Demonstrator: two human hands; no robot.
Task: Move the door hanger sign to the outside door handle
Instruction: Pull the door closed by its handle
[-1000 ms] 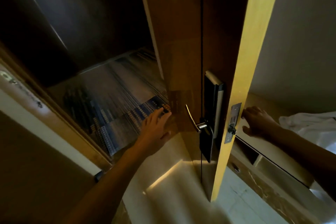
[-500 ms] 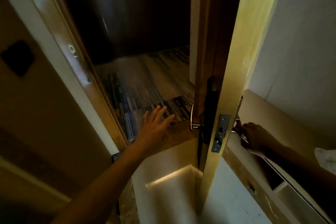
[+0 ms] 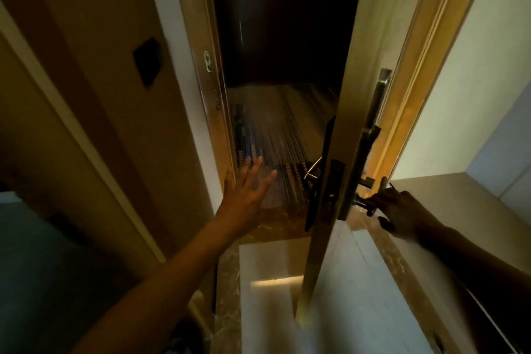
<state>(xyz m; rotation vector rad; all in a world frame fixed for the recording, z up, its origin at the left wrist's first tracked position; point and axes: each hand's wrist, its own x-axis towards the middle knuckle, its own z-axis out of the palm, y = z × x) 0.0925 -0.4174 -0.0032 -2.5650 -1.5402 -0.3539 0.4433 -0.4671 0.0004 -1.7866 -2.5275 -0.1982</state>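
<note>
At centre-right of the head view stands the door (image 3: 349,135), edge-on and part open, w/ the dark corridor carpet (image 3: 275,135) behind the gap. The left hand (image 3: 244,195) is in the gap at centre, fingers spread wide, palm forward, holding nothing; its thumb side is just beside the door frame (image 3: 201,100). The outside door handle (image 3: 313,171) shows as a thin bright lever on the left face of the door, near this hand but apart from it. The right hand (image 3: 400,210) is at centre-right, on the inner side, fingers curled at the inside handle (image 3: 362,204). If it really clamps the handle or also pinches the sign, I cannot tell: it is dark and blurred there. The door hanger sign itself I cannot make out anywhere; probably it is under the right hand.

Risk, as I judge: the door may swing toward the frame and nip the left hand, because this hand is not bracing the door. Also the sign can slip down when lifted off blind.

Vs. 0.5 s ago: the gap looks narrower, the left hand is nearer to the frame, and the right hand is more around the inside handle.
</note>
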